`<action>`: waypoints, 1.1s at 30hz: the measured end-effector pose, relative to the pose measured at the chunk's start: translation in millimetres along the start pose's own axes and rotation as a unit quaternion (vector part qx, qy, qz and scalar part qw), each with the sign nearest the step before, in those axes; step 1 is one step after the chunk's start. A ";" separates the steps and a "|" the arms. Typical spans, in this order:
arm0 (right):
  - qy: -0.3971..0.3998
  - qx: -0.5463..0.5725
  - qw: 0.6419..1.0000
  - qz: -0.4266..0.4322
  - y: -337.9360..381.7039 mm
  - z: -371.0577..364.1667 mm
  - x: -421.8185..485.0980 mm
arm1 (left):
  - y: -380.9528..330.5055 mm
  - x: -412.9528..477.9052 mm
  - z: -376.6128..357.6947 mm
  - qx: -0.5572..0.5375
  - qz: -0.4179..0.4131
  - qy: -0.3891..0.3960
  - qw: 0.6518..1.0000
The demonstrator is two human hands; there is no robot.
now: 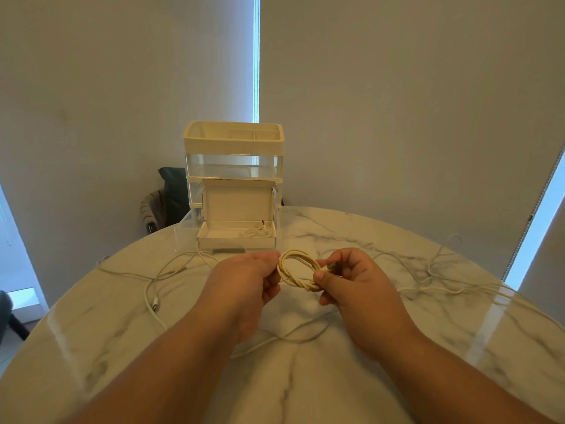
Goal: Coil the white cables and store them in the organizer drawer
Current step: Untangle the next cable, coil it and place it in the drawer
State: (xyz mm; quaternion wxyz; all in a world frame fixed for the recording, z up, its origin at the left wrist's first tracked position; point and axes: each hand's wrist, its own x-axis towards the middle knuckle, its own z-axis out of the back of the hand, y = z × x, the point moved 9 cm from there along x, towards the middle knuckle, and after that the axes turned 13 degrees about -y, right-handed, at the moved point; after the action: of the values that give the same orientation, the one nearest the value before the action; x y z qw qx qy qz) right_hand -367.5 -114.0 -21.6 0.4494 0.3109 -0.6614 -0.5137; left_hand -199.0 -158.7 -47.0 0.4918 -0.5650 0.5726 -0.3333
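We hold one coil (295,270) of white cable between both hands, raised a little above the marble surface (336,377), just in front of the organizer (234,142). The left grip (247,280) is closed on the coil's left side, its fingers curled round the loops, and that seems meant to keep the loops stacked so they do not spring apart. The right grip (354,283) pinches the lower right of the coil between thumb and forefinger. It looks as if it also holds the cable's end there, though we cannot tell for sure.

The bottom drawer (186,228) stands pulled out toward us. An open white box (235,240) sits in it with its lid tipped up, and a small bundled cable (256,232) lies inside. The drawer is already open, so the coil can go in without either hand letting go.

Loose cables (153,289) lie uncoiled across the surface on both sides of our hands, so we judge the task is partway done.
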 end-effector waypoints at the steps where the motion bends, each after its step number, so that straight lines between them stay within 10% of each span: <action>1: -0.002 0.003 1.000 0.003 1.3 0.4 0.1 | -0.4 1.7 1.5 -0.005 -0.006 -0.007 1.000; 12: -0.010 -0.002 1.000 -0.005 -4.9 5.2 4.2 | -22.8 -9.6 6.3 0.165 -0.153 -0.047 0.973; 33: 0.063 -0.042 0.997 -0.004 -4.1 -5.1 -5.7 | -5.0 -9.5 -10.3 0.037 -0.062 0.041 0.997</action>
State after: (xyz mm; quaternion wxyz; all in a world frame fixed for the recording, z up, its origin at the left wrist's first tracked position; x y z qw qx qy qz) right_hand -360.7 -112.2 -26.7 0.5004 0.3262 -0.6083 -0.5226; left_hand -208.2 -152.0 -37.5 0.4668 -0.5662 0.5438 -0.4071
